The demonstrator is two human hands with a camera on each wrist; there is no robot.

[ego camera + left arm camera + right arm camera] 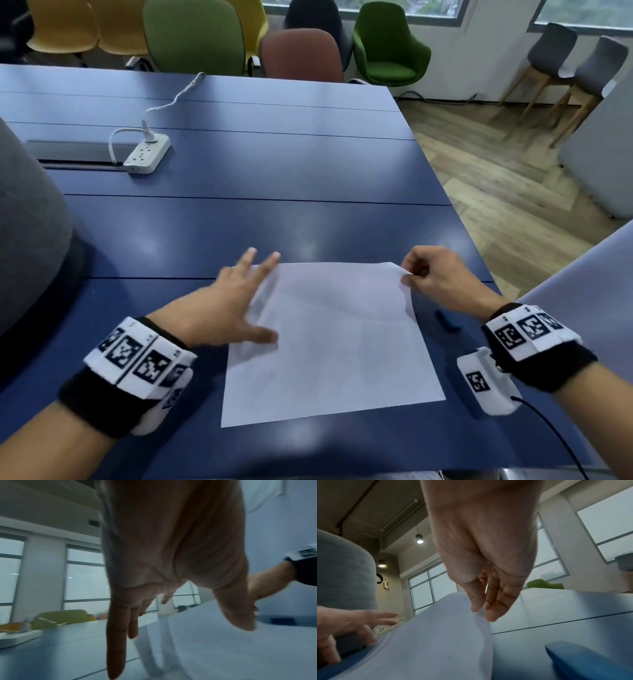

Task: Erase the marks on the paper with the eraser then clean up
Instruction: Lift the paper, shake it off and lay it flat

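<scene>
A white sheet of paper (335, 349) lies on the blue table (239, 222) in front of me; it looks almost blank, with only faint specks. My right hand (407, 275) pinches its far right corner between thumb and fingers and lifts it a little, so the sheet bows up (436, 642). My left hand (265, 296) is open with spread fingers, over the paper's left edge near the far left corner. Its fingers (116, 642) point down at the table. A dark blue eraser (447, 320) lies on the table just right of the paper, under my right wrist (583, 660).
A white power strip (147, 154) with a plugged white cable sits at the far left beside a grey cable hatch (75, 150). A grey chair back (27, 240) stands close on my left. The table's right edge (472, 246) drops to wooden floor; coloured chairs line the far side.
</scene>
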